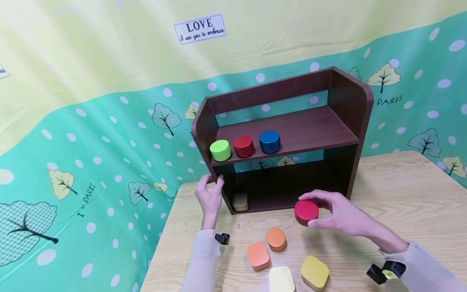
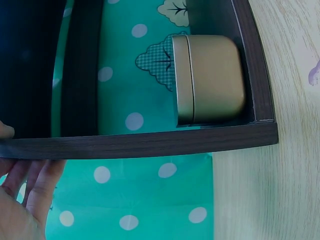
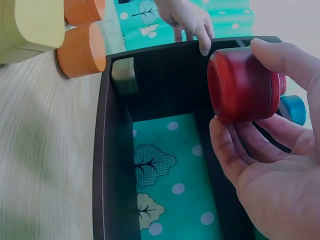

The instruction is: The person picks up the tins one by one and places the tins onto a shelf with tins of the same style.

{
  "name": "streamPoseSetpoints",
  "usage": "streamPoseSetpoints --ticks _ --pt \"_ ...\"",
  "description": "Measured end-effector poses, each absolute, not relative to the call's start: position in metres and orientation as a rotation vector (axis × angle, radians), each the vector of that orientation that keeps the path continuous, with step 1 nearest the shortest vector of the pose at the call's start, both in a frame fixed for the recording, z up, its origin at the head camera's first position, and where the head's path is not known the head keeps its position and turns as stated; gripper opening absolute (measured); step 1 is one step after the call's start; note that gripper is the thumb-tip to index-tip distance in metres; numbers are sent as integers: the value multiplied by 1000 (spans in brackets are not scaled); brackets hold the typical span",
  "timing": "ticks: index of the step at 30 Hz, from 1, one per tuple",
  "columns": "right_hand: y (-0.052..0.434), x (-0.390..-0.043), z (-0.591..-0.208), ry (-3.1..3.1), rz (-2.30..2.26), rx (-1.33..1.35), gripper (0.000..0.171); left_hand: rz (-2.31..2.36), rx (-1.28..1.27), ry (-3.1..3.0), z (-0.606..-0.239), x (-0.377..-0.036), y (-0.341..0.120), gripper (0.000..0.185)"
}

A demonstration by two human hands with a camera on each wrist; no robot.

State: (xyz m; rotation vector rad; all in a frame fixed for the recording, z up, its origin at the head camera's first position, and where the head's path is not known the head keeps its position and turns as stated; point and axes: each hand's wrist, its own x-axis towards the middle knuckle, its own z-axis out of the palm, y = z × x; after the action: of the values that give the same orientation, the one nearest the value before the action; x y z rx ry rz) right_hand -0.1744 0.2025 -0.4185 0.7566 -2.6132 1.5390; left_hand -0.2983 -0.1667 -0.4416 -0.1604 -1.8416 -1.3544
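A dark brown two-level shelf (image 1: 292, 129) stands on the wooden table. My left hand (image 1: 213, 181) grips the front edge of its left side panel (image 2: 140, 142), thumb outside and fingers (image 2: 30, 192) inside. My right hand (image 1: 318, 211) holds a red round tin (image 1: 306, 211) just in front of the shelf's lower opening; the right wrist view shows that tin (image 3: 242, 85) pinched between thumb and fingers. A gold rounded-square tin (image 1: 240, 201) sits in the lower level's left corner (image 2: 210, 80). Green (image 1: 220, 150), red (image 1: 243, 146) and blue (image 1: 269, 141) round tins line the upper level.
On the table before the shelf lie an orange round tin (image 1: 276, 239), an orange square tin (image 1: 258, 256), a cream square tin (image 1: 281, 280) and a yellow square tin (image 1: 315, 272). A green dotted cloth hangs behind. The table's left edge is near my left arm.
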Motion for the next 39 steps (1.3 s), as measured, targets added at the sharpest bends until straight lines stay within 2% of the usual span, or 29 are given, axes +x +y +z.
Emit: streamPoseSetpoints --ticks 21,30,39 --pt "208 -183 -394 -2583 1551 767 61 -1339 -148 -1836 -442 -299 -166 5" --pt "211 -188 -381 -2559 1520 761 62 -1320 -143 -1821 -440 -299 -162 12" --pt "215 -194 -365 -2584 1471 731 63 -1318 -144 -1843 -441 -298 -164 3"
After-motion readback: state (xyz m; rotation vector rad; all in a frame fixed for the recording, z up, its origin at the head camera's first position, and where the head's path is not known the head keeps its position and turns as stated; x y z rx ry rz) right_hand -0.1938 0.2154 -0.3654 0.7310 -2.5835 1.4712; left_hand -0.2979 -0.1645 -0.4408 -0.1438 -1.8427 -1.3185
